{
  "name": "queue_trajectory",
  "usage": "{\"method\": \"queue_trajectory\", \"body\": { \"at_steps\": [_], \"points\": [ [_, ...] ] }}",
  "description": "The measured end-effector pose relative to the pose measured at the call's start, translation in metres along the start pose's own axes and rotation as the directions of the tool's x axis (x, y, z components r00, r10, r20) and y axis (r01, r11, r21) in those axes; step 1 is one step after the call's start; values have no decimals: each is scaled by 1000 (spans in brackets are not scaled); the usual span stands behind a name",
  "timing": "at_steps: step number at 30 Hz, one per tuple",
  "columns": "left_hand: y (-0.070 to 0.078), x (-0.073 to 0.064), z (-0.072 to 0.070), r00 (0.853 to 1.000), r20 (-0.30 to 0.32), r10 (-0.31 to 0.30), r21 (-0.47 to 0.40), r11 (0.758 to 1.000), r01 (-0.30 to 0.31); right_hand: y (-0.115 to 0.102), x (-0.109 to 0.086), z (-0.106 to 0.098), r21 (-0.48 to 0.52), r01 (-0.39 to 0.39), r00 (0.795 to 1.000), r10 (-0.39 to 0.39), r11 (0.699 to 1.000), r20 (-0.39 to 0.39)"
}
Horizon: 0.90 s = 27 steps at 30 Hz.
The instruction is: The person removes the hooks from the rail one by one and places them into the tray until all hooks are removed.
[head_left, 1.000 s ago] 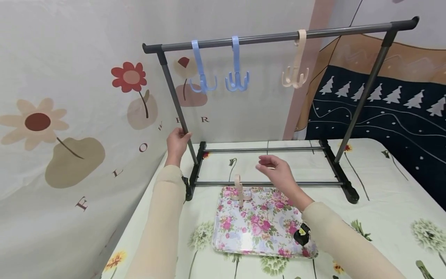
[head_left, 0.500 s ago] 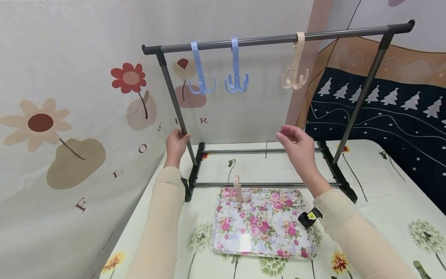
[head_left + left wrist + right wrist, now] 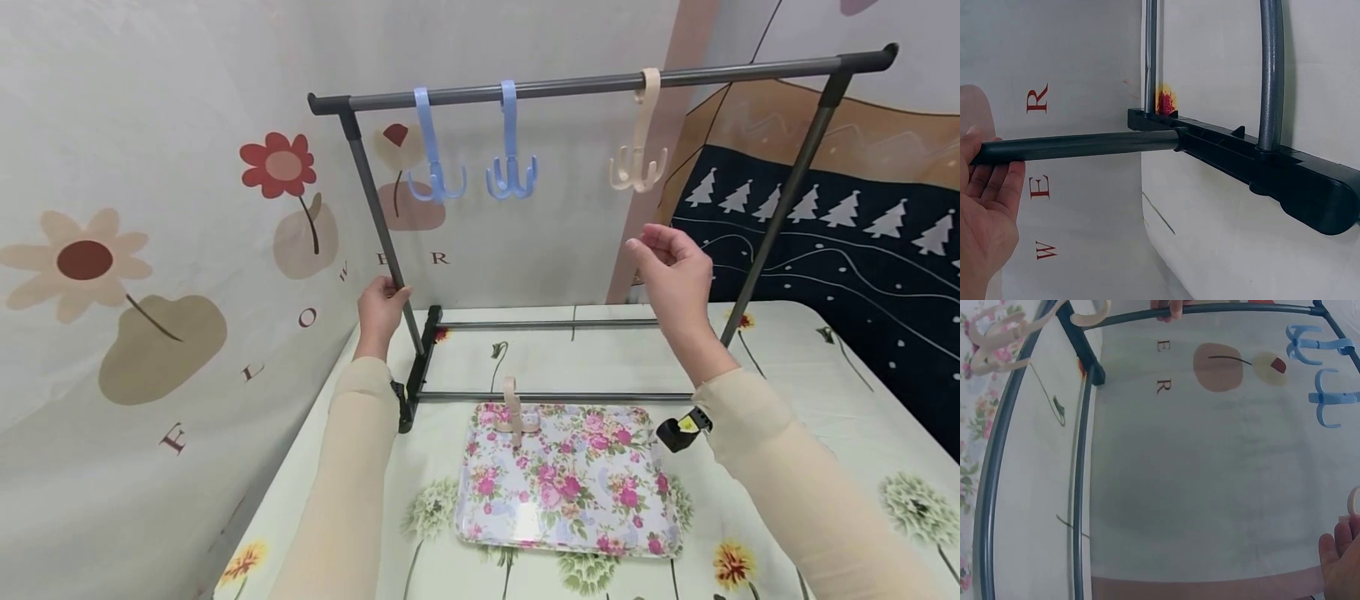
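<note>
My left hand (image 3: 381, 313) grips the grey left post (image 3: 384, 237) of a metal garment rack, low down; the left wrist view shows thumb and fingers about the tube (image 3: 1079, 147). With fingers loosely bent and nothing seen between them, my right hand (image 3: 677, 283) is raised below a beige multi-prong hook (image 3: 640, 137) hanging from the top bar (image 3: 577, 86). Two blue hooks (image 3: 428, 142) of the same kind hang further left. Another beige hook (image 3: 514, 412) stands at the back left of a floral tray (image 3: 562, 479), by the front lower bar.
The rack's black left foot (image 3: 422, 371) stands on a flower-print cloth (image 3: 810, 467); my right arm hides most of the right foot. Behind is a pale curtain with printed flowers (image 3: 279, 165). A dark tree-patterned cloth (image 3: 825, 250) lies at the right.
My right hand has risen and moved right, from above the tray to just below the hanging beige hook. My left hand keeps its hold on the post.
</note>
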<state>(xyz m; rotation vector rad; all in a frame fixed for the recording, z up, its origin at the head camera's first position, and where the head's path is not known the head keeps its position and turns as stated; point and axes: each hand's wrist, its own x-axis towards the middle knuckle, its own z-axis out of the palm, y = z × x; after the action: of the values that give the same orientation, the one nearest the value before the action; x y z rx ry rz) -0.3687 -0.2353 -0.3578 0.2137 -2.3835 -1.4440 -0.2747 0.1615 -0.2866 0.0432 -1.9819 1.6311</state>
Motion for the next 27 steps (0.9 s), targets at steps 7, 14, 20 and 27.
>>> {"method": "queue_trajectory", "body": {
  "at_steps": [7, 14, 20, 27],
  "points": [
    [1, 0, 0, 1000, 2, -5, -7, 1000, 5, -2, 9, -3, -5, -3, 1000, 3, 1000, -28],
    [1, 0, 0, 1000, 1, 4, -3, 1000, -4, -12, 21, -5, -38, 6, 998, -9, 999, -58],
    [0, 1, 1, 1000, -3, 10, -10, 1000, -10, -24, 32, -4, -59, 22, 996, -27, 998, -79],
    [0, 1, 1, 1000, -1, -2, -7, 1000, 2, -35, 46, -4, -49, 45, 993, -50, 998, -103]
  ]
}}
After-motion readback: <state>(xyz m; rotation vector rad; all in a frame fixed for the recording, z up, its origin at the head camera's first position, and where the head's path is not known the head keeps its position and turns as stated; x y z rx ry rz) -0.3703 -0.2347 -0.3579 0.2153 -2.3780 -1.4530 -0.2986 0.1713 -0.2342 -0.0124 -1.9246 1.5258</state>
